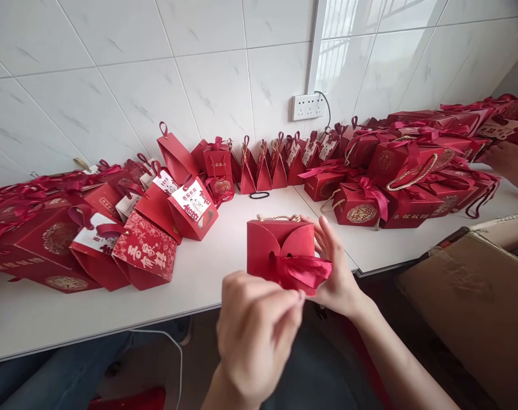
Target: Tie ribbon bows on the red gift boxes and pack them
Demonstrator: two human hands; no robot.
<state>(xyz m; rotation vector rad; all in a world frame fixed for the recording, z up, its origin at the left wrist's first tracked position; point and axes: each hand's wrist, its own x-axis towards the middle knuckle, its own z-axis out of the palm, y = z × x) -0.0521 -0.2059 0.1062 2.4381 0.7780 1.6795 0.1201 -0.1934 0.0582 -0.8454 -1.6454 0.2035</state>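
A red gift box [262, 245] with curved interlocking flaps and a twisted gold cord handle is held up in front of me, over the table's front edge. My right hand [338, 279] grips it from the right side, with the thumb and fingers around its edge. Across its front lies a shiny dark pink ribbon [308, 272], bunched out to the right. My left hand [259, 336] is closed in a pinch just below the ribbon, in front of the box. Its fingertips are at the ribbon's lower edge, and they hide what is between them.
Many red boxes with ribbons [57, 239] cover the white table [199, 273] on the left. More ribboned boxes [361, 205] are piled to the right, near another person's hand [509, 162]. Triangular boxes [262, 165] line the tiled wall. A cardboard carton [468, 285] stands right.
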